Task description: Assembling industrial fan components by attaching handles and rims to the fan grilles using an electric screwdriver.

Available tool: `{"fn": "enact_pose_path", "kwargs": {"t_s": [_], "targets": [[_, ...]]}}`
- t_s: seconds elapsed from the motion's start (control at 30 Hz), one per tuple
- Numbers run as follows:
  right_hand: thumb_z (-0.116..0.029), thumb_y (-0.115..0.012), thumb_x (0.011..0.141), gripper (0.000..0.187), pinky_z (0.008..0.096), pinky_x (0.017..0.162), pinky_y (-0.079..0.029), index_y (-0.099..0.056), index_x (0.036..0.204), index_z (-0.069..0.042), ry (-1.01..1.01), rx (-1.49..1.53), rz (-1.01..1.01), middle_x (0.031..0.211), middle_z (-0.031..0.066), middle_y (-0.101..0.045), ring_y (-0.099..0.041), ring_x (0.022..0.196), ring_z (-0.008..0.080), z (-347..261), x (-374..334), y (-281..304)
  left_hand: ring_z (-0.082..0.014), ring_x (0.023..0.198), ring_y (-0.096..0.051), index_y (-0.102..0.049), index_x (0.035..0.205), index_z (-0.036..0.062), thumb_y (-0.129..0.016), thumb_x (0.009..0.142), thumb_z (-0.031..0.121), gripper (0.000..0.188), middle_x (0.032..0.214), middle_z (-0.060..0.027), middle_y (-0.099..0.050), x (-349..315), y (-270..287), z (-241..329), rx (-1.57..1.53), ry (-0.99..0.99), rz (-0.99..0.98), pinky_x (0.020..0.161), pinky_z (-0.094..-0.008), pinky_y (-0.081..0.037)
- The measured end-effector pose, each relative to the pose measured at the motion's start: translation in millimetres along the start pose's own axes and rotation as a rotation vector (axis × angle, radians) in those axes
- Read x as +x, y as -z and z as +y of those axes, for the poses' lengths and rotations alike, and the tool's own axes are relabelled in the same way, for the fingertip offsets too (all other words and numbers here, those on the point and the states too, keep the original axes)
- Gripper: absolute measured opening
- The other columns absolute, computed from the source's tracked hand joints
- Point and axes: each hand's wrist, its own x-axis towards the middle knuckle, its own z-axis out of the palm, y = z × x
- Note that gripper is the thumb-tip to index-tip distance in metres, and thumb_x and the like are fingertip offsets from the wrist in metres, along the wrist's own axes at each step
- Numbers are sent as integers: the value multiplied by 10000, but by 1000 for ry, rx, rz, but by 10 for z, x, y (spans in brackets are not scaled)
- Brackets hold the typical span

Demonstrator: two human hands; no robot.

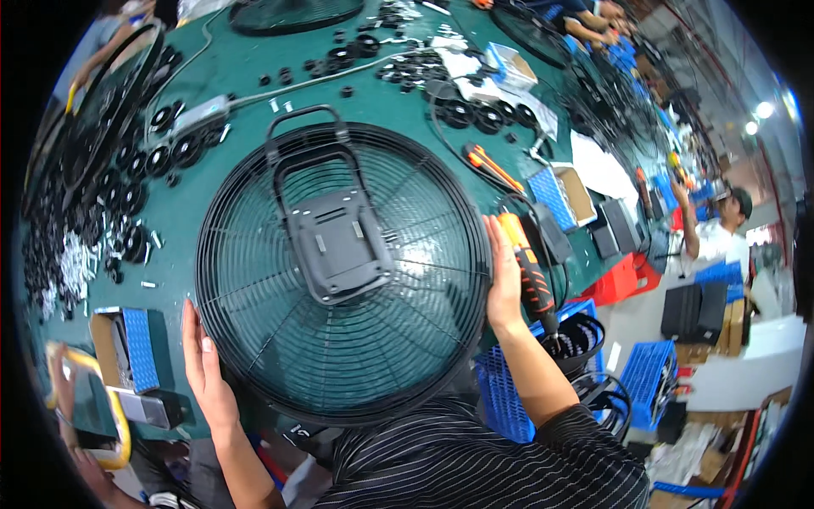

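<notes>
A round black wire fan guard [254, 339] lies in front of me at the middle of the green table, with a black plate [343, 242] at its centre. A black tubular bracket [284, 182] is joined to that plate and reaches past the guard's far rim. My left hand [210, 373] is at the guard's lower left rim, fingers stretched out and open. My right hand [505, 284] lies flat along the right rim, also open, its fingers straight. Just beside my right hand is an orange and black power screwdriver [530, 271].
Black round knobs [186, 151] and silver screws [76, 263] are heaped at the left. Small boxes [564, 195] stand to the right, near blue crates [504, 390]. A grey cable [297, 85] crosses the far table [229, 68]. Other people work nearby, one [721, 233] at far right.
</notes>
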Motion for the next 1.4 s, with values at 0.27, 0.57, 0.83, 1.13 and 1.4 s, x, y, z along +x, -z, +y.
{"fn": "enact_pose_path", "kwargs": {"t_s": [0.27, 0.57, 0.83, 1.13, 1.4], "targets": [[-327, -534, 975, 771, 409, 1205, -161, -201, 1494, 136, 108, -74, -115, 1565, 300, -247, -225, 1482, 371, -228, -266, -286, -235, 1318, -475, -381, 1467, -77, -470, 890, 96, 608, 1464, -169, -468, 316, 62, -114, -164, 36, 34, 1136, -343, -308], [-239, -826, 771, 1119, 450, 1205, -210, -71, 1546, 47, -80, 122, -452, 1605, 291, -104, -151, 1498, 405, -342, -328, 214, -261, 1291, -510, -307, 1496, -85, -547, 872, 303, 773, 1454, -195, -465, 418, 614, -438, -103, 99, -53, 1105, -361, -367], [-206, -898, 649, 1169, 454, 1154, -340, -174, 1535, 31, 124, -138, -620, 1580, 307, -163, -240, 1460, 452, -208, -259, 275, -263, 1397, -384, -278, 1511, -79, -545, 908, 396, 813, 1521, -191, -388, 407, 821, -554, 77, 80, -23, 1176, -382, -237], [-202, -891, 645, 1033, 487, 1117, -389, -328, 1470, 64, 202, -112, -590, 1549, 348, -210, -296, 1420, 503, -120, -324, 317, -270, 1421, -351, -261, 1523, -63, -545, 898, 399, 829, 1545, -194, -350, 341, 930, -580, -1, 135, 15, 1184, -386, -225], [-209, -879, 655, 976, 474, 1083, -432, -371, 1435, 85, 256, -122, -534, 1512, 370, -274, -349, 1390, 513, -99, -384, 360, -271, 1422, -348, -261, 1523, -63, -551, 890, 405, 839, 1547, -193, -348, 331, 1043, -614, 41, 133, 0, 1184, -388, -226]]}}
